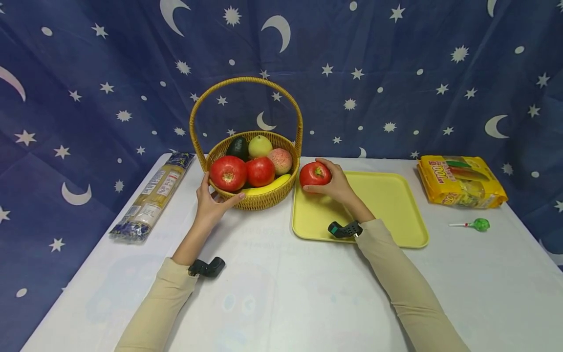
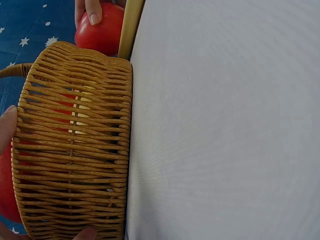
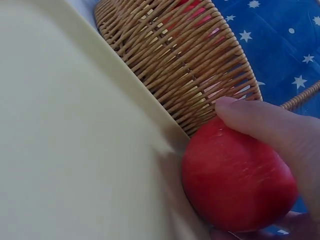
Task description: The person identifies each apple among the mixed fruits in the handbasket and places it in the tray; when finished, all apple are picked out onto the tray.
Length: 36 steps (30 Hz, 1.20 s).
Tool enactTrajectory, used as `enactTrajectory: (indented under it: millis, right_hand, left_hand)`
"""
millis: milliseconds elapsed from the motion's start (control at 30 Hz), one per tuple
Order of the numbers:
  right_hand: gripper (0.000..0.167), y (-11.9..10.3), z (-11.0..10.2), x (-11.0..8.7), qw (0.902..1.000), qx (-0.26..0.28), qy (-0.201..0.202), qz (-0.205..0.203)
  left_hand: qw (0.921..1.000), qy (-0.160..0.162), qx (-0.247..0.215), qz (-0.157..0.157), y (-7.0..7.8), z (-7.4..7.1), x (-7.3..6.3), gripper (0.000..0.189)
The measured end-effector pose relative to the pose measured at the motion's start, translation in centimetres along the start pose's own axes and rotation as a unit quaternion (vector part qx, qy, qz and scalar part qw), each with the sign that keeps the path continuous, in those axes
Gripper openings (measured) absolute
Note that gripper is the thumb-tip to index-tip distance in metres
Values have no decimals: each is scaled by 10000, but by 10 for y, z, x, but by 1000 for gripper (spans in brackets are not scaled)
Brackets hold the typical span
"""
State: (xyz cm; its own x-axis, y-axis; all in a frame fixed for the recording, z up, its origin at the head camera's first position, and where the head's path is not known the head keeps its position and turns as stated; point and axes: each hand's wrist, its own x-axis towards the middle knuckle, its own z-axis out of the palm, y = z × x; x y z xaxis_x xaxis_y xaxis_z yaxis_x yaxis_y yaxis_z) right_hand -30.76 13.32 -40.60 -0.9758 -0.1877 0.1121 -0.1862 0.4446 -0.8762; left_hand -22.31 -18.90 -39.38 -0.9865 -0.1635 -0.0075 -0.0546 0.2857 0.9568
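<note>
In the head view my left hand [image 1: 210,203] holds the left front side of a wicker basket [image 1: 264,200], its thumb against the front wall. The basket bears two large red fruits, pomegranates [image 1: 228,173] by their look, a banana [image 1: 268,186], a peach [image 1: 280,161], a pale green pear-like fruit [image 1: 260,146] and an avocado [image 1: 237,147]. My right hand [image 1: 336,186] grips a red apple [image 1: 315,176] at the left back corner of a yellow tray [image 1: 396,210]. In the right wrist view the apple [image 3: 237,175] sits against the tray's edge, close beside the basket [image 3: 185,60].
The basket's tall handle [image 1: 246,79] arches over the fruit. A packet of noodles [image 1: 154,198] lies at the left. On the right are a yellow packet [image 1: 462,181] and a green lollipop [image 1: 481,225]. A starry cloth [image 1: 374,73] hangs behind the white table [image 1: 272,293].
</note>
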Motion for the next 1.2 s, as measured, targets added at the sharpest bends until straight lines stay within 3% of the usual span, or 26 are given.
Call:
enactTrajectory:
  millis: [167, 400, 600, 767, 900, 1200]
  right_hand:
    - [89, 1, 1, 1, 9999, -33, -146, 5]
    - [88, 1, 0, 1, 9985, 399, -346, 156]
    - [87, 2, 0, 0, 9989, 282, 53, 381]
    - [84, 1, -3, 0, 9964, 657, 371, 374]
    - [80, 2, -4, 0, 9944, 934, 414, 283]
    - [76, 0, -4, -1, 9953, 695, 525, 425]
  left_hand:
    - [10000, -14, -63, 9, 1, 0, -1, 112]
    - [10000, -27, -13, 3, 1, 0, 1, 112]
    - [10000, -13, -21, -12, 0, 0, 1, 112]
    - [10000, -12, -81, 8, 0, -1, 1, 111]
    - [9999, -14, -104, 26, 0, -1, 1, 111]
    - [9999, -52, -110, 26, 1, -1, 0, 110]
